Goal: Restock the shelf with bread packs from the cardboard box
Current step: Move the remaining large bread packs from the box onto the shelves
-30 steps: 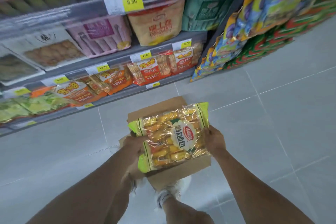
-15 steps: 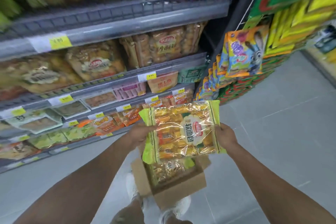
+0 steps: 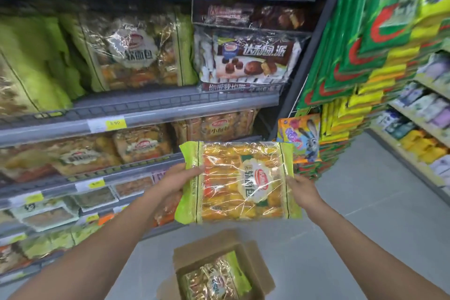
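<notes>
I hold a bread pack (image 3: 239, 182) with green ends and clear wrap flat in front of me, above the floor. My left hand (image 3: 179, 179) grips its left edge and my right hand (image 3: 302, 190) grips its right edge. Below it, the open cardboard box (image 3: 255, 263) stands on the floor with another bread pack (image 3: 214, 277) inside. Matching green-edged bread packs (image 3: 131, 53) stand upright on the shelf (image 3: 151, 105) at upper left, well above the pack in my hands.
Brown cake packs (image 3: 248, 58) fill the right part of that shelf. Lower shelves hold other bread and snack bags (image 3: 136, 146). A hanging display of green and yellow packets (image 3: 365, 56) stands to the right. Another shelf unit (image 3: 418, 119) borders the grey tiled aisle.
Both hands have lifted the bread pack up out of the box toward shelf height. My view has tilted up, revealing the higher shelves and the pack left in the box.
</notes>
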